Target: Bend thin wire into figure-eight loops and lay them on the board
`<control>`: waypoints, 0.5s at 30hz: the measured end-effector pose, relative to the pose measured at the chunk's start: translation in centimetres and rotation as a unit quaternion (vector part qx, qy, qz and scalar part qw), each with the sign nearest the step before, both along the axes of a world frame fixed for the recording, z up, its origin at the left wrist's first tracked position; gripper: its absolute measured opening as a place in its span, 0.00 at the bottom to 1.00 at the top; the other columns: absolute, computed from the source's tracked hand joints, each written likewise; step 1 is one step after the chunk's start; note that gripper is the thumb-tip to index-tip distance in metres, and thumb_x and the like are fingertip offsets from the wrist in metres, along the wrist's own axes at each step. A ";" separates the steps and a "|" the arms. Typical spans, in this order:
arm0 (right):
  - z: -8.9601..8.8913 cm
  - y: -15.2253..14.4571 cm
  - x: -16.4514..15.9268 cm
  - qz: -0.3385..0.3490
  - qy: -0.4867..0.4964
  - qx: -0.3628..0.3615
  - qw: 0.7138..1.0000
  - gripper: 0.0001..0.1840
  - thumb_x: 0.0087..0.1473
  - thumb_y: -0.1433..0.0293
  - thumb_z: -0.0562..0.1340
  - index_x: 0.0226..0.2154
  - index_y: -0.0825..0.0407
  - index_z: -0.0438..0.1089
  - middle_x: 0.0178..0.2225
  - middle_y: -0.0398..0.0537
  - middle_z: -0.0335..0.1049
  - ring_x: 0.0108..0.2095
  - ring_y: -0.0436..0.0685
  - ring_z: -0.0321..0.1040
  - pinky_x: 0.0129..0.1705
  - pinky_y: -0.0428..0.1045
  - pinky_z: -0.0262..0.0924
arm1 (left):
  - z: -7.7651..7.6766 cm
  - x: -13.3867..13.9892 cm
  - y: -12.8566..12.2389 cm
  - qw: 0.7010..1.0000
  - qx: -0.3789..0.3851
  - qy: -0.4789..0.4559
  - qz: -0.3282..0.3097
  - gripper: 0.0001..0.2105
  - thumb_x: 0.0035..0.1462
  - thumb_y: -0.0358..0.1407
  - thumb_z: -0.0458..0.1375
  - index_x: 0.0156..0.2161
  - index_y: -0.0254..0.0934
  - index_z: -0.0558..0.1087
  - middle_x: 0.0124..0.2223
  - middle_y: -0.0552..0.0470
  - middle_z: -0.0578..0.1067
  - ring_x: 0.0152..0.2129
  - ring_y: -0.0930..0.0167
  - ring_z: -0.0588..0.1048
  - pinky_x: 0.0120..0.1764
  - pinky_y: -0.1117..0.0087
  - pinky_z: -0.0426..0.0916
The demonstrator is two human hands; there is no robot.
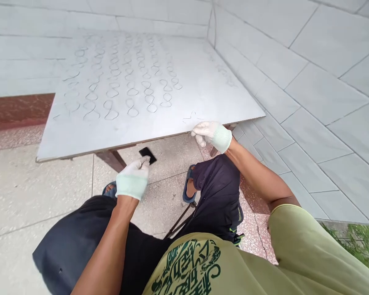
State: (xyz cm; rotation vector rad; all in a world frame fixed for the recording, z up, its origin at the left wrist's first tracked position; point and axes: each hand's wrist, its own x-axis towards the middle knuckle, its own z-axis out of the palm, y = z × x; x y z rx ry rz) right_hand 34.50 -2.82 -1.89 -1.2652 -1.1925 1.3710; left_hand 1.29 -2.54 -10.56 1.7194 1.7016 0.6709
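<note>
My right hand, in a white glove with a pale green cuff, is at the front edge of a white board. Its fingertips are pinched on a thin strand, barely visible. Just beyond them, thin dark pieces form an open star shape on the board. My left hand, gloved alike, is lower, in front of the board, with its fingers pressed together. What they hold, if anything, is hidden. A flat black rectangle shows just past its fingertips; whether it is touched I cannot tell.
Several columns of thin curved, figure-eight shapes cover the board's left and middle. Fainter marks run along its right side. Tiled walls meet behind it. A brown support leg stands under the front edge, near my sandalled feet.
</note>
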 end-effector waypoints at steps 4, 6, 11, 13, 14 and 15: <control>2.7 1.2 7.2 -0.084 -0.080 -0.019 0.993 0.17 0.76 0.69 0.67 0.31 0.52 0.75 0.20 0.40 0.73 0.18 0.48 0.66 0.23 0.44 0.60 | -0.3 -0.2 0.7 0.999 -0.034 0.026 -0.028 0.24 0.74 0.43 0.55 0.64 0.37 0.86 0.64 0.44 0.87 0.64 0.56 0.84 0.72 0.60 0.72; 4.1 2.1 11.2 -0.131 -0.128 -0.042 0.982 0.20 0.78 0.72 0.64 0.30 0.52 0.74 0.21 0.41 0.74 0.19 0.48 0.67 0.23 0.45 0.59 | -0.3 -0.1 1.0 0.995 -0.059 0.061 -0.047 0.23 0.73 0.42 0.55 0.62 0.36 0.86 0.64 0.44 0.87 0.65 0.56 0.83 0.72 0.61 0.71; 6.3 5.1 19.2 -0.170 -0.276 -0.120 0.939 0.24 0.79 0.72 0.64 0.26 0.50 0.72 0.20 0.45 0.71 0.22 0.53 0.66 0.28 0.50 0.59 | -0.1 0.2 1.6 0.985 -0.050 0.135 -0.097 0.23 0.74 0.39 0.54 0.61 0.38 0.88 0.64 0.43 0.87 0.66 0.56 0.83 0.70 0.62 0.73; 6.5 6.3 21.7 -0.146 -0.310 -0.138 0.929 0.22 0.75 0.67 0.71 0.27 0.50 0.73 0.23 0.46 0.74 0.25 0.54 0.68 0.31 0.52 0.61 | -0.2 0.3 1.8 0.980 -0.041 0.159 -0.113 0.20 0.72 0.38 0.57 0.59 0.42 0.89 0.59 0.47 0.89 0.63 0.57 0.85 0.68 0.64 0.75; 6.6 6.9 22.8 -0.141 -0.323 -0.145 0.924 0.22 0.73 0.64 0.73 0.27 0.50 0.73 0.23 0.47 0.74 0.25 0.54 0.68 0.32 0.52 0.62 | -0.2 0.4 1.9 0.977 -0.038 0.173 -0.122 0.19 0.71 0.37 0.58 0.58 0.43 0.89 0.58 0.47 0.90 0.62 0.58 0.85 0.67 0.65 0.75; 6.6 7.5 23.7 -0.136 -0.334 -0.147 0.921 0.21 0.71 0.62 0.76 0.28 0.49 0.73 0.24 0.46 0.74 0.26 0.54 0.68 0.33 0.52 0.63 | -0.3 0.4 1.9 0.973 -0.036 0.188 -0.128 0.19 0.71 0.37 0.58 0.57 0.43 0.89 0.58 0.47 0.90 0.62 0.58 0.86 0.66 0.65 0.75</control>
